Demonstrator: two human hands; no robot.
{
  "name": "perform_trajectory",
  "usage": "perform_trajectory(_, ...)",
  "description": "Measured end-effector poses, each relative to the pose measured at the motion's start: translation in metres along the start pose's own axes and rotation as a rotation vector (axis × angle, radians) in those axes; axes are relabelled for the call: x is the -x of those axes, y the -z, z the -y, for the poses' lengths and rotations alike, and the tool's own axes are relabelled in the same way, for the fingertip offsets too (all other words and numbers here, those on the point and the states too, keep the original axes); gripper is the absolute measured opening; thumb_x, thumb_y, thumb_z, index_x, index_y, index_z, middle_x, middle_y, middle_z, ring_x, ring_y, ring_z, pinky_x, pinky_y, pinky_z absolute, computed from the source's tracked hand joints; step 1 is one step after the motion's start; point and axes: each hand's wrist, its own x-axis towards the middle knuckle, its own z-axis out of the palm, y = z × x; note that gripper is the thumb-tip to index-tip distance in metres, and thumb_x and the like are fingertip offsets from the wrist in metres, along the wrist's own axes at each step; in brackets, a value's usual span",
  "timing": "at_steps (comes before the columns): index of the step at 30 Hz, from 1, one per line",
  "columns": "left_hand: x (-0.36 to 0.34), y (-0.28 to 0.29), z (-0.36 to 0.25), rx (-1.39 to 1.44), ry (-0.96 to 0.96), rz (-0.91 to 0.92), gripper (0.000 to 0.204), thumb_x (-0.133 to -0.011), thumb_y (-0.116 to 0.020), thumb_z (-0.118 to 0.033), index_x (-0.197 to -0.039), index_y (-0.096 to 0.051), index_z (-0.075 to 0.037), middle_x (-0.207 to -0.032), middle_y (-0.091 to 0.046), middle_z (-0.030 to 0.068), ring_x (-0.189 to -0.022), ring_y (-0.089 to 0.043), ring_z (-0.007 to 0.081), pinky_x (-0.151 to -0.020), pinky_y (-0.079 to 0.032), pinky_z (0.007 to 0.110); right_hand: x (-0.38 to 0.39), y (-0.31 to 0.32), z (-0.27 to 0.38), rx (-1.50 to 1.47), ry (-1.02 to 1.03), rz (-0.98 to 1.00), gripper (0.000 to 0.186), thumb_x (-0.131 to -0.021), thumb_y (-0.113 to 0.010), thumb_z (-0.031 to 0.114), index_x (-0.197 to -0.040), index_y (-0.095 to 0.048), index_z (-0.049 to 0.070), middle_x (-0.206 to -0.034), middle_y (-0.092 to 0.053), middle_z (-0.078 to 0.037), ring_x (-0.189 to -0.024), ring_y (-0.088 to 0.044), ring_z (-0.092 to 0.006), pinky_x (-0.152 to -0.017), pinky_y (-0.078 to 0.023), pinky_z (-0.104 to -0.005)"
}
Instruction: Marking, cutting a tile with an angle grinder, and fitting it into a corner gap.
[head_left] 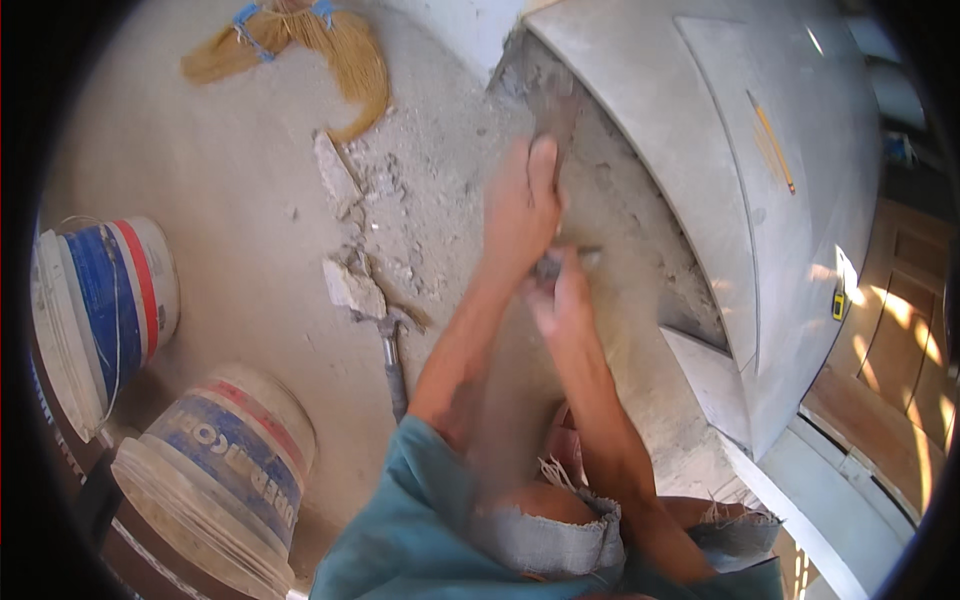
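My left hand (525, 205) is closed in a fist, thumb up, over the dusty floor beside the rough edge under a grey slab (650, 75). A brownish, bar-like thing (558, 110) reaches beyond this fist toward the slab's far corner; motion blurs it, so its kind is unclear. Just below and to the right, my right hand (566, 300) is closed around a dark object with a paler tip (590, 256), too smeared to name. To the left of my forearms lies a hammer (392, 365) with a metal shaft and dark grip, its head near a broken chunk (353, 289).
Rubble (385, 185) and another pale chunk (336, 172) lie left of my hands. A straw broom (350, 55) rests at the far left. Two dusty buckets (150, 290) (235, 440) stand at the left. A pencil (772, 145) and yellow tape measure (838, 303) sit on the slab.
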Motion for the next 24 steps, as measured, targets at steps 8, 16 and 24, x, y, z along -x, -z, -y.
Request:
perform_trajectory(8,0.017,0.022,0.028,0.141,0.207,-0.181,0.039,-0.107,-0.039,-0.04,-0.09,-0.045,-0.006,-0.059,-0.055,0.0059,-0.041,-0.046,0.0141,-0.039,-0.038,0.029,0.026,0.042,0.034,0.797,-0.088,-0.098,0.033,-0.089,-0.069,0.03,-0.098,-0.064,-0.002,-0.082,-0.063,-0.008,-0.07,-0.057,-0.015,-0.069,-0.047,-0.0328)
perform_trajectory(16,0.043,0.116,0.01,0.558,0.19,-0.403,0.035,-0.108,-0.037,-0.036,-0.091,-0.044,-0.007,-0.057,-0.054,0.0089,-0.038,-0.046,0.0177,-0.037,-0.041,0.031,0.045,-0.079,0.067,0.894,0.312,0.227,0.041,-0.095,-0.066,0.032,-0.117,-0.065,-0.003,-0.105,-0.069,-0.012,-0.097,-0.064,-0.0195,-0.081,-0.047,-0.0289)
perform_trajectory(24,0.08,0.115,0.013,0.409,0.208,-0.18,0.032,-0.108,-0.037,-0.036,-0.098,-0.045,-0.008,-0.058,-0.056,0.0088,-0.041,-0.048,0.0158,-0.04,-0.041,0.029,0.008,-0.159,0.075,-0.396,0.093,0.763,0.061,-0.104,-0.05,0.024,-0.149,-0.024,-0.007,-0.154,-0.032,-0.016,-0.141,-0.037,-0.0279,-0.107,-0.042,-0.0373)
